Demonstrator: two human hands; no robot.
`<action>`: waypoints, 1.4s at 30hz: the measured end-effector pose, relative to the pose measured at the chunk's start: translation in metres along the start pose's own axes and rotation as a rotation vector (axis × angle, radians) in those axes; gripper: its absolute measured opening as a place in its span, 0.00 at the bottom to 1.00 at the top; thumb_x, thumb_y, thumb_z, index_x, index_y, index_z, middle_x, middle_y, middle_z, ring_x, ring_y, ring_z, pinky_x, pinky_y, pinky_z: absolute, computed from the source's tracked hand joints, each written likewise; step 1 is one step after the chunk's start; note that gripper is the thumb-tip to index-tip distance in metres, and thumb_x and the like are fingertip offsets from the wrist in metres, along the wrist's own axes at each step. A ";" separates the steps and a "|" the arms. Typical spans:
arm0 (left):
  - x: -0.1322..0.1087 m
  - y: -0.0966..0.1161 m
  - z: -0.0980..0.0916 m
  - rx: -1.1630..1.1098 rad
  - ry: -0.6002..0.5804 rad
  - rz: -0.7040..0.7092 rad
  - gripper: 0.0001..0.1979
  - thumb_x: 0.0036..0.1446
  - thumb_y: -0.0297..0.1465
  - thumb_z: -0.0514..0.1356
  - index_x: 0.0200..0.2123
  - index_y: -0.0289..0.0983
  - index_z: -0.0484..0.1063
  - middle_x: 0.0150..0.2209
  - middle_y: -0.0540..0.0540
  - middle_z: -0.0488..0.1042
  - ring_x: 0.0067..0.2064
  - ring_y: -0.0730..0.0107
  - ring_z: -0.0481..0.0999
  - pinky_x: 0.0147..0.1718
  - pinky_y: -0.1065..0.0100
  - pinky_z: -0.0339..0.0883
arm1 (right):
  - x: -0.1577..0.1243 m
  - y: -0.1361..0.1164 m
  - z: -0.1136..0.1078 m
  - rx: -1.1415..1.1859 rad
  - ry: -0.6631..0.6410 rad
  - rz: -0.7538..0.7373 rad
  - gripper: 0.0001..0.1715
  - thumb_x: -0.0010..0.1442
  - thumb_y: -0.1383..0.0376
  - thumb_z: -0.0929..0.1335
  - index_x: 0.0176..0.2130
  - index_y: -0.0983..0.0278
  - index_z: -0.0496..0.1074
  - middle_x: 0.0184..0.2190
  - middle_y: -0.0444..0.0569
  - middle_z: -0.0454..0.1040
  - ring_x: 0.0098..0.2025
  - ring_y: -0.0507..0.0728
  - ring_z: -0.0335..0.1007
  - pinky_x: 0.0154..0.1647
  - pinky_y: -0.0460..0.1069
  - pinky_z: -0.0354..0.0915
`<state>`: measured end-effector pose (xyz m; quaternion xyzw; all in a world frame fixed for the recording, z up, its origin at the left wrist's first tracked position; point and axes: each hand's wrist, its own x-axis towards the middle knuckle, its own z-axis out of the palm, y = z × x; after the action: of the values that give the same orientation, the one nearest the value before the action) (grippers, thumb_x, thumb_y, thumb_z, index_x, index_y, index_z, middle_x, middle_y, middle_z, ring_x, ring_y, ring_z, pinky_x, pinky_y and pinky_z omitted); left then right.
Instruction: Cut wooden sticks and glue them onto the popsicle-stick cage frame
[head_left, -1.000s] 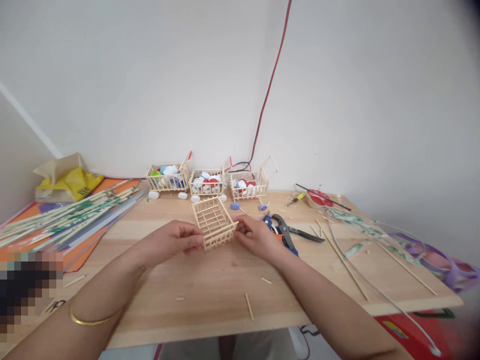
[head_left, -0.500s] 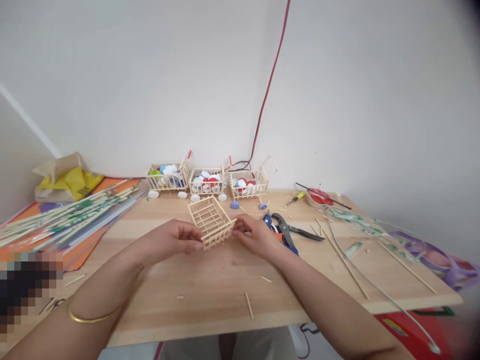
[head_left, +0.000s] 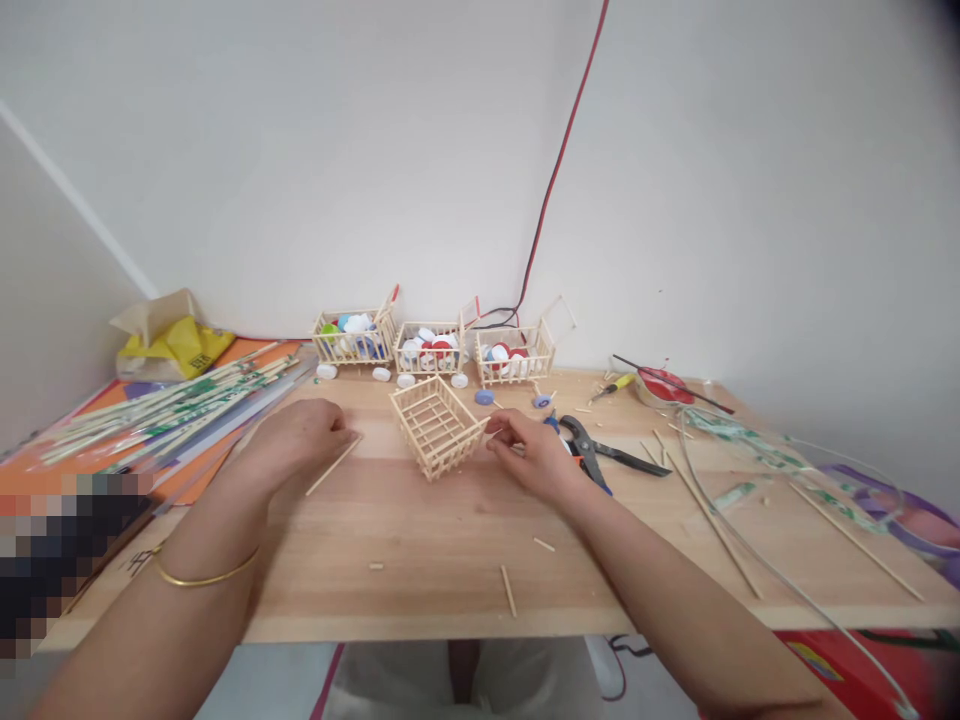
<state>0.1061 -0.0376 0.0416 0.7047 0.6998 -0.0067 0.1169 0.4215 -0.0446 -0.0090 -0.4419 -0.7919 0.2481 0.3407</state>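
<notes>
A small basket of thin wooden sticks (head_left: 437,425) stands slightly tilted in front of me, its open top showing a slatted bottom. My right hand (head_left: 529,450) pinches a stick end at its right corner, thumb and fingers curled. Left of the basket, my left hand (head_left: 307,440) is closed with its fingertips at the upper end of a short wooden stick (head_left: 332,466). The palm side of this hand is hidden. Two blue wheels (head_left: 484,397) lie behind the basket, with thin sticks by them.
Three stick carts (head_left: 354,335) holding coloured caps line the wall. Pliers (head_left: 600,450) lie beside my right hand, partly over a blue tool. Bundled sticks (head_left: 187,410) and a yellow bag (head_left: 180,345) are at left. A red dish (head_left: 665,386) and a pale cable (head_left: 757,555) are at right.
My left hand has let go of the basket and moved left to the short stick. My right hand stays at the basket's corner. The view has shifted slightly.
</notes>
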 end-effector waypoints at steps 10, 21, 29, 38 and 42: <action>0.003 0.015 0.017 0.095 -0.008 0.037 0.12 0.50 0.34 0.52 0.24 0.37 0.74 0.31 0.39 0.79 0.31 0.58 0.76 0.24 0.68 0.57 | -0.001 -0.004 -0.006 -0.054 0.043 -0.023 0.07 0.60 0.67 0.64 0.39 0.63 0.70 0.29 0.45 0.76 0.29 0.51 0.71 0.32 0.46 0.64; 0.013 0.018 0.022 0.095 0.123 0.010 0.19 0.60 0.35 0.45 0.37 0.37 0.74 0.43 0.35 0.78 0.45 0.48 0.76 0.34 0.61 0.64 | 0.004 0.006 -0.060 -0.153 0.253 0.137 0.12 0.61 0.60 0.64 0.34 0.64 0.72 0.26 0.45 0.75 0.25 0.52 0.70 0.28 0.45 0.64; 0.011 0.024 0.022 0.003 0.236 0.086 0.20 0.62 0.39 0.43 0.39 0.37 0.73 0.44 0.37 0.77 0.44 0.51 0.75 0.35 0.62 0.63 | 0.017 0.084 -0.090 -0.451 0.199 0.196 0.22 0.60 0.73 0.59 0.49 0.67 0.73 0.52 0.56 0.73 0.54 0.58 0.69 0.57 0.55 0.62; 0.007 0.028 0.027 -0.057 0.280 0.150 0.18 0.62 0.37 0.45 0.40 0.38 0.73 0.44 0.41 0.77 0.43 0.55 0.75 0.36 0.64 0.62 | 0.034 0.087 -0.078 -0.612 -0.075 0.262 0.15 0.62 0.73 0.62 0.41 0.68 0.77 0.43 0.57 0.78 0.48 0.59 0.72 0.52 0.51 0.64; 0.003 0.032 0.027 -0.070 0.294 0.205 0.17 0.61 0.36 0.46 0.40 0.38 0.73 0.43 0.42 0.78 0.43 0.57 0.75 0.37 0.65 0.63 | 0.034 0.087 -0.079 -0.673 -0.084 0.365 0.12 0.65 0.65 0.64 0.45 0.67 0.73 0.46 0.54 0.74 0.47 0.58 0.71 0.50 0.55 0.67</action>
<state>0.1424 -0.0390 0.0196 0.7613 0.6335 0.1327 0.0379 0.5148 0.0347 -0.0070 -0.6521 -0.7507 0.0489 0.0941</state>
